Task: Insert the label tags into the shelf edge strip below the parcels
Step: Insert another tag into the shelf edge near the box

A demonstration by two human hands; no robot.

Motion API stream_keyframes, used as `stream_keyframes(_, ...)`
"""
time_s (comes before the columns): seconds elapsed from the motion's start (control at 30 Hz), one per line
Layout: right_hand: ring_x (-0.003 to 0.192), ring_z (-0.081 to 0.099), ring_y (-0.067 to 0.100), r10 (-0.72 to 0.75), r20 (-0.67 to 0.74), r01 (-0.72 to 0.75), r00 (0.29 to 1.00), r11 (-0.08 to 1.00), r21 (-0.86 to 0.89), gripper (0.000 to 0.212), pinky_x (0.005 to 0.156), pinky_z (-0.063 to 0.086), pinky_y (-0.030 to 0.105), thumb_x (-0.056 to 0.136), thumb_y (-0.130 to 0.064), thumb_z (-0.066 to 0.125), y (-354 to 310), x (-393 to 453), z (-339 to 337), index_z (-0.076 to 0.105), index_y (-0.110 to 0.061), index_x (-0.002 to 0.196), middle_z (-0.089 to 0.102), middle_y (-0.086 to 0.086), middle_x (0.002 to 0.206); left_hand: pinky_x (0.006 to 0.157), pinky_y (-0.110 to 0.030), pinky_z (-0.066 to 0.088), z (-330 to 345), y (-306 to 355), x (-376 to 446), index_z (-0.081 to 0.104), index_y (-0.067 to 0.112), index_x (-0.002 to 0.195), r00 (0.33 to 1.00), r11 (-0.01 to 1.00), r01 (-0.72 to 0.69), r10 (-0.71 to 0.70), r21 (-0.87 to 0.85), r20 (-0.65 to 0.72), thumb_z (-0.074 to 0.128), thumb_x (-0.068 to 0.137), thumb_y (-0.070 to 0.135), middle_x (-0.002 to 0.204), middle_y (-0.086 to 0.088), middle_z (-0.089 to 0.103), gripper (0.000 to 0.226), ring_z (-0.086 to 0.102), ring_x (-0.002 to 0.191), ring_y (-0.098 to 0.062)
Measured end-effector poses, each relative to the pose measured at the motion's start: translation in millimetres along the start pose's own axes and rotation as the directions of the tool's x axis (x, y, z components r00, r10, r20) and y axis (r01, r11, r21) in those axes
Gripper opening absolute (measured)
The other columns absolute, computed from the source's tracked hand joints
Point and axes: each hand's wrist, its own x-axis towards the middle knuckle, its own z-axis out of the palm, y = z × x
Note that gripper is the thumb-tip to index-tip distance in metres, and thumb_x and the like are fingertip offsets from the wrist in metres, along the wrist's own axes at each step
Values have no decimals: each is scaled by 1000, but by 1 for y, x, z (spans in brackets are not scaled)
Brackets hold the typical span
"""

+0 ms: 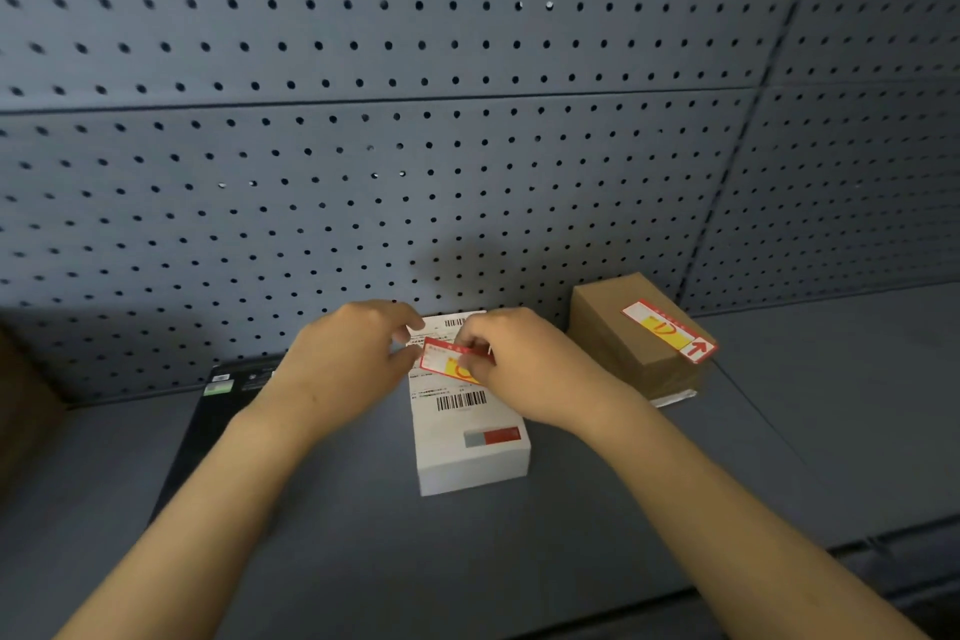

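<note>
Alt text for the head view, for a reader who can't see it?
Both hands, left and right, pinch a red-and-yellow tag over a white parcel on a grey shelf. A brown parcel at right carries a similar tag; a pegboard stands behind.

Wall: grey-blue pegboard (363, 120) fills the upper frame, panel seams visible.
Shelf: grey shelf surface (831, 405) across the lower frame.
Light: dim.

A grey shelf (597, 525) carries a white parcel (470, 452), brown box (623, 353) and black box (218, 411).
</note>
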Motion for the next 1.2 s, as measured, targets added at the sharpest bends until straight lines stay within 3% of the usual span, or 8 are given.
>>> stream_keyframes(0.13, 77, 59, 20, -39, -41, 37, 998, 998, -42, 15, 67, 52, 38, 91, -23, 55, -30, 2, 9, 65, -18, 101, 65, 5, 96, 68, -27, 48, -17, -16, -21, 62, 32, 106, 998, 1000, 0, 0, -3, -60, 60, 86, 32, 101, 14, 68, 20, 63, 86, -10)
stream_keyframes(0.3, 74, 56, 20, -43, -61, 41, 997, 999, -31, 11, 61, 44, 33, 92, -25, 54, -82, 4, 39, 63, -20, 96, 62, 3, 91, 74, -33, 54, -39, -61, -61, 63, 30, 101, 995, 1000, 0, 0, 0, -97, 60, 86, 29, 98, 12, 68, 15, 64, 85, -13)
stream_keyframes(0.57, 86, 58, 20, 28, -106, -32, 994, 999, -34, 11, 71, 50, 36, 91, -24, 55, -181, -7, 95, 64, -21, 97, 64, 2, 98, 80, -34, 55, -72, -150, -131, 64, 26, 110, 992, 996, -94, 95, 12, -85, 64, 86, 27, 101, 7, 69, 24, 64, 91, -13)
stream_keyframes(0.73, 86, 57, 21, 12, -91, -15, 996, 999, -32, 13, 69, 49, 35, 92, -23, 53, -232, -19, 114, 63, -18, 99, 63, 4, 99, 77, -38, 56, -91, -171, -171, 63, 28, 106, 991, 993, -121, 121, -2, -50, 60, 87, 28, 103, 8, 66, 19, 63, 90, -13)
stream_keyframes(1.0, 83, 57, 22, -132, 2, 132, 991, 989, -60, 15, 69, 50, 39, 92, -17, 51, -283, -35, 139, 62, -14, 102, 62, 7, 99, 76, -42, 56, -114, -192, -230, 64, 21, 105, 995, 999, -33, 31, -23, -97, 63, 83, 21, 97, 2, 68, 21, 65, 87, -22)
stream_keyframes(1.2, 81, 57, 25, -197, 20, 198, 980, 977, -79, 13, 66, 49, 41, 92, -16, 51, -314, -41, 160, 62, -15, 99, 62, 6, 95, 77, -39, 55, -120, -215, -277, 63, 27, 106, 991, 997, 75, -72, 19, -116, 61, 85, 28, 101, 6, 68, 21, 65, 91, -22)
